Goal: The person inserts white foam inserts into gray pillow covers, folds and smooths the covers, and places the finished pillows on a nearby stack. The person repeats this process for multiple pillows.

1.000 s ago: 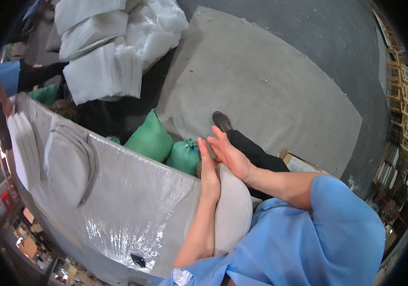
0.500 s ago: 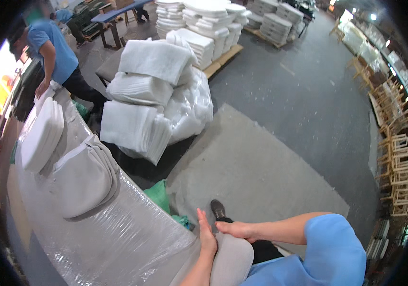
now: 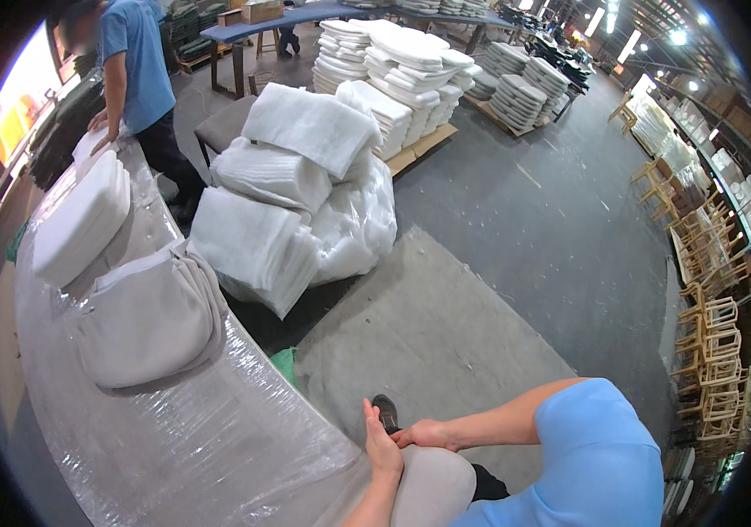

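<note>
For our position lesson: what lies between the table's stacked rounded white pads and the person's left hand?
The head view shows piled grey rounded fabric pieces, then plastic-covered tabletop.

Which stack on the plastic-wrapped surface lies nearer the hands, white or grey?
The grey stack, rounded: it lies closer to the left hand and right hand, while the white stack sits farther off, by the co-worker.

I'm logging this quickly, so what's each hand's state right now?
Left hand: open, fingers extended, beside the light grey cushion.
Right hand: curled at the cushion's far end; whether holding it, can't tell.
</note>
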Motion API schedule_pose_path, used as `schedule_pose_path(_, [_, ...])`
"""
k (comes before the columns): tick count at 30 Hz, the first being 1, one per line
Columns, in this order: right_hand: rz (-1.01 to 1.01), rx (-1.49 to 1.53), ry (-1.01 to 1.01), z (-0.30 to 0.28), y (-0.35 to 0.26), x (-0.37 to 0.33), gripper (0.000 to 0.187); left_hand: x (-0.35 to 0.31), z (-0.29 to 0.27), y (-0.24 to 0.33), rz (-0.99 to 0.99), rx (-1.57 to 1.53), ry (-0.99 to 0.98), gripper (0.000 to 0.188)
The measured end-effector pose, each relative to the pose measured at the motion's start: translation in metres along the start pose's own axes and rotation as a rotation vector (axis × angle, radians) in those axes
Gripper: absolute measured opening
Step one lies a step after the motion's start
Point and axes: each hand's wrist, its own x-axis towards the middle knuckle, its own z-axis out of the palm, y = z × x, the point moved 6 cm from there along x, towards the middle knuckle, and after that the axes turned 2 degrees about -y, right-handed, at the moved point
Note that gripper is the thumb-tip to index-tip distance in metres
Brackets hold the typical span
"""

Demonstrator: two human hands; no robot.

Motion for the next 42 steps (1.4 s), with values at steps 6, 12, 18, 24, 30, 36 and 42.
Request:
schedule_pose_path(6, [0.048,-0.084,-0.027,-0.005,0.001,0.011,0.055,-0.008,0.001,0.012,0.008,0.122,0.057,0.076])
schedule_pose_path(12, [0.043,-0.205,-0.013,-0.001,-0.004,0.005,0.053,-0.005,0.011,0.014,0.050,0.216,0.045,0.069])
schedule_pose_path(18, [-0.020,-0.458,0.028,0.010,-0.028,-0.020,0.054,-0.011,0.019,0.052,0.334,0.684,-0.161,0.061])
schedule_pose_path(24, [-0.040,-0.642,0.008,0.028,-0.018,-0.048,0.059,-0.136,-0.147,0.118,0.058,1.167,-0.150,0.046])
schedule_pose_path(30, [-0.026,-0.526,-0.007,0.021,0.020,-0.062,0.059,-0.413,-0.303,0.083,0.069,0.190,1.190,0.053])
schedule_pose_path(36, [-0.147,-0.546,-0.050,0.015,0.033,-0.082,0.060,-0.381,-0.104,-0.019,0.108,-1.027,0.285,0.089])
schedule_pose_path(42, [-0.512,-0.403,-0.153,0.046,0.037,-0.095,0.072,-0.337,-0.113,0.040,0.370,-0.802,0.265,0.086])
